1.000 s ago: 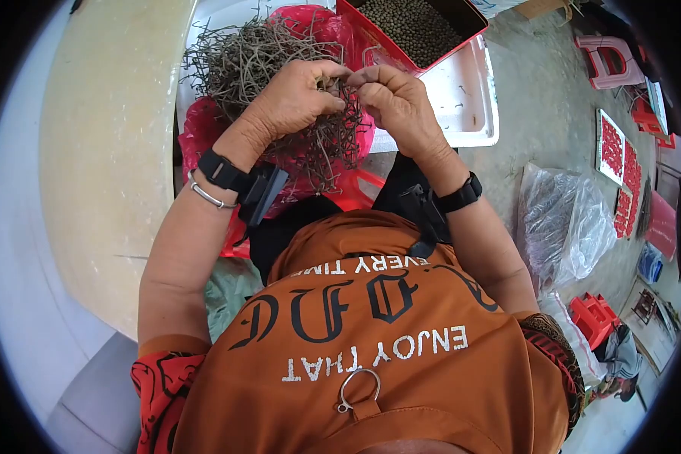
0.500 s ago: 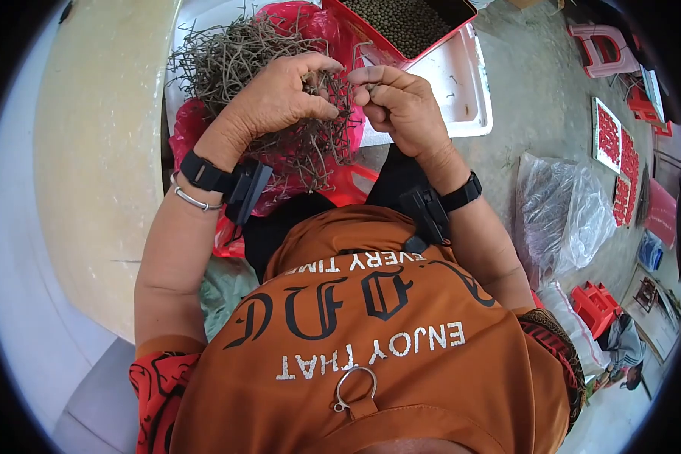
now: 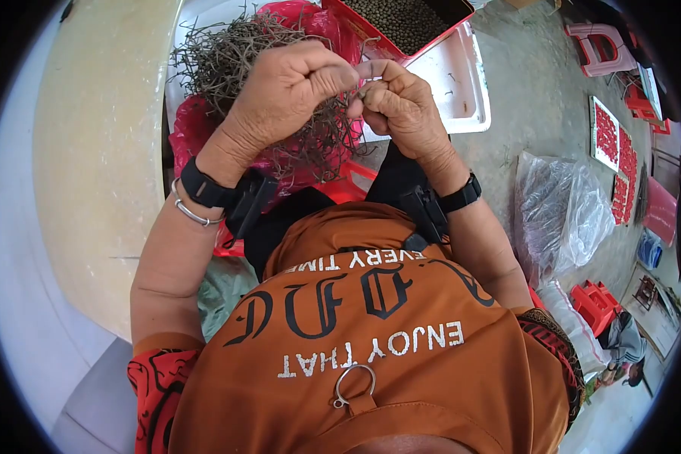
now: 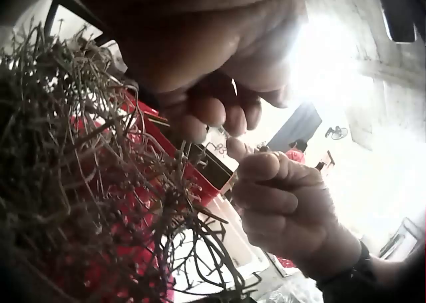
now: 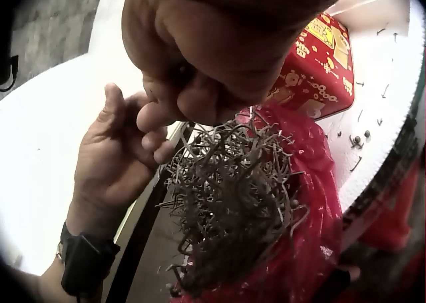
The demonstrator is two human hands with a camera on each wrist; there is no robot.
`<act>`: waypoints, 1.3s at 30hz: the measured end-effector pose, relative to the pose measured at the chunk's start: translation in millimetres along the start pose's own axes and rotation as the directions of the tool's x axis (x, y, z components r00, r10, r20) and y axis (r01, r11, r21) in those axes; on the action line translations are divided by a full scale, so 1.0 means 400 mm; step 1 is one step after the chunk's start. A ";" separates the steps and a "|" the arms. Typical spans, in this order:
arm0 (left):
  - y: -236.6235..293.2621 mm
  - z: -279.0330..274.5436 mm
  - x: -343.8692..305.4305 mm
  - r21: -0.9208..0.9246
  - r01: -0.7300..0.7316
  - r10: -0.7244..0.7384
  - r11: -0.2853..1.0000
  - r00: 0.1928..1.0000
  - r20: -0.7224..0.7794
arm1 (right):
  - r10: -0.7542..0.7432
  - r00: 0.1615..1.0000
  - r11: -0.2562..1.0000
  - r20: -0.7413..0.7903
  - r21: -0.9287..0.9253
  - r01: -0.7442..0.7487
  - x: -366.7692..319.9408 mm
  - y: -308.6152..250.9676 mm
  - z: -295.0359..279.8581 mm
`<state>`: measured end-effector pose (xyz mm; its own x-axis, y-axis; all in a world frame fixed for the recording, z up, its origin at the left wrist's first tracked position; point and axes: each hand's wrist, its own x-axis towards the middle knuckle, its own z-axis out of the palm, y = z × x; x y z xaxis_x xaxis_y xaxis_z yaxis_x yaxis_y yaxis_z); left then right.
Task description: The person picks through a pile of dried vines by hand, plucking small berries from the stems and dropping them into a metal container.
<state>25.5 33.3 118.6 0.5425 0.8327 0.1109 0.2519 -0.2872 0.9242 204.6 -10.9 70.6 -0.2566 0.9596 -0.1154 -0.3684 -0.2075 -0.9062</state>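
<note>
A tangled heap of thin dry brown stalks [image 3: 231, 57] lies on pink-red plastic film [image 3: 193, 132]. Over the heap's near side is my left hand [image 3: 280, 94], its thumb reaching toward the right hand. In the right wrist view its thumb stands apart from its loosely bent fingers [image 5: 154, 143], with nothing held between them. My right hand [image 3: 405, 110] is close beside it, thumb against bent fingers, pinching a small greenish-brown piece [image 3: 362, 94]. The hands overlap at the fingertips in the head view.
A red tin [image 3: 424, 49] full of small round greenish-brown pellets [image 3: 401, 26] stands in a white foam tray [image 3: 465, 91], with loose bits scattered there. A pale tabletop [image 3: 102, 174] is on the left. Clear plastic sheeting [image 3: 560, 216] and red stools [image 3: 594, 306] are on the floor at right.
The left hand has risen from the stalks and turned, its thumb now beside the right hand's fingertips. The right hand stays nearly in place, still pinching the small piece.
</note>
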 end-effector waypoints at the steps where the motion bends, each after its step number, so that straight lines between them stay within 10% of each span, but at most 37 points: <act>1: -0.001 0.006 -0.001 0.000 -0.001 0.001 1.000 1.000 -0.002 | -0.010 1.000 1.000 0.000 0.004 0.010 -0.001 -0.001 0.002; 9: -0.021 0.015 -0.007 0.226 -0.231 0.190 0.946 0.963 0.191 | 0.026 0.999 0.998 -0.026 -0.064 -0.028 -0.011 -0.009 0.022; 16: -0.027 0.016 -0.009 -0.132 0.115 -0.107 0.985 0.992 0.066 | 0.088 0.989 0.995 -0.122 0.054 -0.082 -0.005 0.001 -0.005; 20: -0.027 0.019 -0.010 -0.110 0.143 -0.137 0.984 0.989 0.060 | 0.058 0.998 0.969 -0.016 -0.239 -0.060 -0.011 -0.017 0.007; 25: -0.028 0.018 -0.011 -0.056 0.086 -0.082 0.995 0.993 0.081 | -0.223 0.965 0.731 0.135 -0.632 0.258 0.000 -0.010 0.018; 28: -0.011 0.008 -0.008 -0.085 0.338 -0.312 0.937 0.923 0.224 | -0.279 0.943 0.578 0.180 -0.753 0.315 -0.004 -0.025 0.021; 31: 0.002 0.014 -0.009 -0.050 0.336 -0.309 0.941 0.908 0.284 | -0.321 0.884 0.215 0.340 -0.883 0.418 -0.007 -0.027 0.010; 39: -0.001 0.025 -0.012 -0.006 0.460 -0.429 0.888 0.832 0.351 | -0.263 0.896 0.070 0.357 -0.920 0.387 -0.024 -0.025 0.017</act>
<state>30.6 24.6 113.9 0.6245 0.6502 -0.4327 0.4688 0.1312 0.8735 204.5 -19.2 83.4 -0.4519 0.8469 0.2802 0.6970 0.5312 -0.4817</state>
